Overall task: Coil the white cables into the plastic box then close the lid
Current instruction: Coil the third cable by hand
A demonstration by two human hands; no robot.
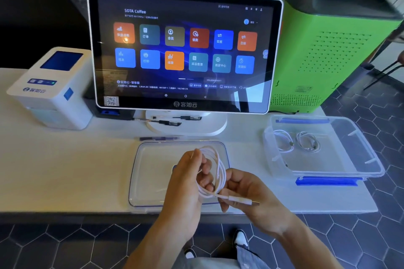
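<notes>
White cable [215, 172] coil pinched by both hands' grips [189, 178] [249, 192] above clear lid [150, 159], beside open box [341, 159].

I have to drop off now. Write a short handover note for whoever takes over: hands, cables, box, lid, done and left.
Left hand: holds the white cable in loops.
Right hand: pinches the cable near its plug end.
Plastic box: open, on the table to the right, two coiled cables inside.
Lid: flat on the table under the hands.
Left: finish this coil, place it in the box, close the lid.

Bare forearms and hands [192, 183], blue jeans [247, 257], black-and-white shoes [240, 239].
</notes>
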